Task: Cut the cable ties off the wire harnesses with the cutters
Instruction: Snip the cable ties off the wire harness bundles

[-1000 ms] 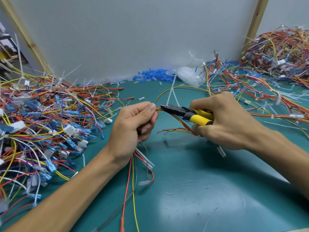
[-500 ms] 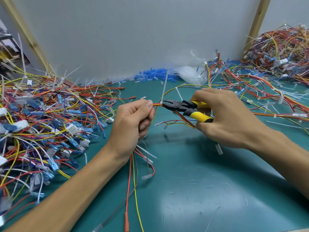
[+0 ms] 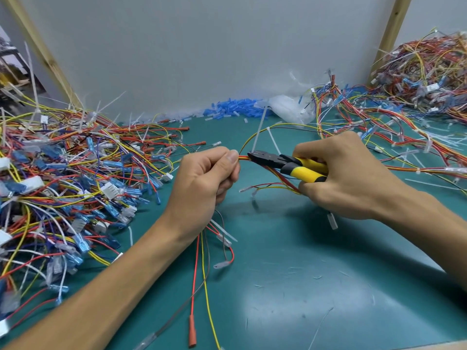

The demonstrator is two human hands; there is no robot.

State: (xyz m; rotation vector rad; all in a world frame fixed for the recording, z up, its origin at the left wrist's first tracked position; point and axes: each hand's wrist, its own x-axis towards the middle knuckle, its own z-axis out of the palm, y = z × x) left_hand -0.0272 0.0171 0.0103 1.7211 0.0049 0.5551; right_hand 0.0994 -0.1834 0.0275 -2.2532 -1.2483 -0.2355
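My left hand [image 3: 207, 183] pinches a wire harness [image 3: 243, 158] of red, orange and yellow wires between thumb and fingers, above the green mat. Its loose ends [image 3: 202, 274] hang down below my fist toward the near edge. My right hand [image 3: 346, 178] grips the yellow-and-black cutters [image 3: 285, 164]. The cutter jaws point left and sit on the harness just right of my left thumb. A white cable tie [image 3: 258, 133] stands up from the harness at the jaw tips. A second tie tail [image 3: 274, 144] slants beside it.
A big heap of tied harnesses with blue and white connectors [image 3: 63, 185] fills the left. More harnesses [image 3: 417, 79] are piled at the right and back right. Blue sleeves [image 3: 235, 108] and a clear plastic bag [image 3: 290, 107] lie at the wall. Cut tie scraps dot the green mat [image 3: 303, 274].
Both hands rose slightly with the harness. The cutter jaws moved up to the base of the upright cable tie, which swung from leaning to nearly upright.
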